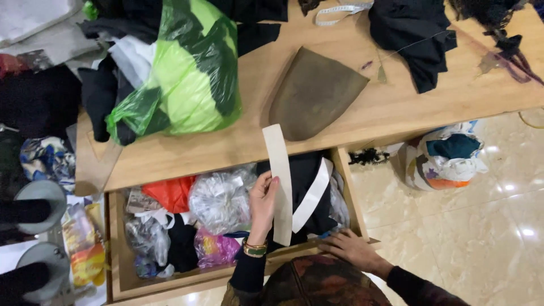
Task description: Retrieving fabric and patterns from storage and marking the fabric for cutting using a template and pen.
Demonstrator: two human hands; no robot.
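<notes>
Fingers (271, 187) of left hand (262, 205) pinching white strip (280, 181) upright over open drawer (116, 249); right hand (351, 248) resting flat on drawer front, holding nothing. Risking strip flopping, snagging on plastic bags (221, 199).

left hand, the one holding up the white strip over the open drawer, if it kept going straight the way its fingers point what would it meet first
Probably the wooden table's front edge. The left hand points up the picture, holding the white strip over the drawer; depth is unclear, so it may pass above.
</notes>
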